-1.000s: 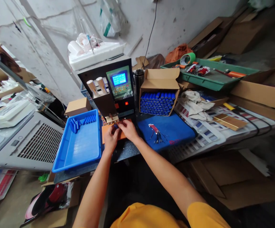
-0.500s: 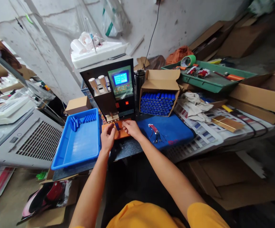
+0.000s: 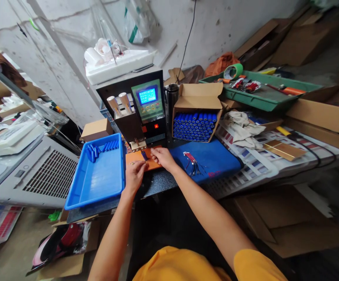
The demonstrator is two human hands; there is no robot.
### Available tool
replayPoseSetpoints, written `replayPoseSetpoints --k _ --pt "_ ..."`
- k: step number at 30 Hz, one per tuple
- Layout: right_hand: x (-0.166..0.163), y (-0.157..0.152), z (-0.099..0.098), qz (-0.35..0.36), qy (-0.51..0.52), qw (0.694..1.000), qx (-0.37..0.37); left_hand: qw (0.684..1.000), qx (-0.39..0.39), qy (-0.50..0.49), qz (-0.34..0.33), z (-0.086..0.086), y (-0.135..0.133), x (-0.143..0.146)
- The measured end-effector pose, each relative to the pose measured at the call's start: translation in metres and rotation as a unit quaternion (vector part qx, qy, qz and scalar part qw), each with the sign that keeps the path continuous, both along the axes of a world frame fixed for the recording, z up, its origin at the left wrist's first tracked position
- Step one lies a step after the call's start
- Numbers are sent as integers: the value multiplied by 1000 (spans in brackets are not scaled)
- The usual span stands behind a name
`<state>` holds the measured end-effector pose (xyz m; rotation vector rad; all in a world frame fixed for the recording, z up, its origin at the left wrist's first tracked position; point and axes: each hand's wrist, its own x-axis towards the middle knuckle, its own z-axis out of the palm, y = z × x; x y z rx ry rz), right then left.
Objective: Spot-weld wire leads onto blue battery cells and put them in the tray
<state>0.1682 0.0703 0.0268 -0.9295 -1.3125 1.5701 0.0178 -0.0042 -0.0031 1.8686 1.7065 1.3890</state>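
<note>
A blue cylindrical battery cell (image 3: 144,155) stands, leaning slightly, on the orange work plate (image 3: 153,165) below the electrodes of a black spot welder (image 3: 137,142). My left hand (image 3: 135,174) is closed in a pinch, its fingertips close to the foot of the cell. To the right of the cell, my right hand (image 3: 163,157) is pinched too, its fingertips turned toward the welder. Whatever either pinch holds is too small or hidden to make out. Whether any fingertip touches the cell, I cannot tell.
Left of the plate sits a blue tray (image 3: 102,183) with several blue cells at its far end. A cardboard box (image 3: 198,102) packed with cells stands right of the welder. Red and black wire leads (image 3: 191,162) lie on a blue mat (image 3: 219,156). A green tray (image 3: 257,101) is farther right.
My left hand has drawn back a little toward me, its fingers closing together near the cell's foot. The cell leans more now. My right hand has stayed nearly in place.
</note>
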Motion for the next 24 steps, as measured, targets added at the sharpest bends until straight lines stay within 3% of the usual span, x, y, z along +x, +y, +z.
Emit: replayPoseSetpoints --k 7,11,17,24 --pt "1 -10 -12 43 -91 976 191 994 -32 104 25 15 -1 -1" --pt "-1 -11 -19 34 -134 962 235 985 -32 162 45 18 0 1" --pt "-1 -11 -17 26 -112 967 229 984 -2 174 40 17 -2 4" --pt "3 -10 -9 -18 -11 993 117 993 65 100 -8 8 -4 4"
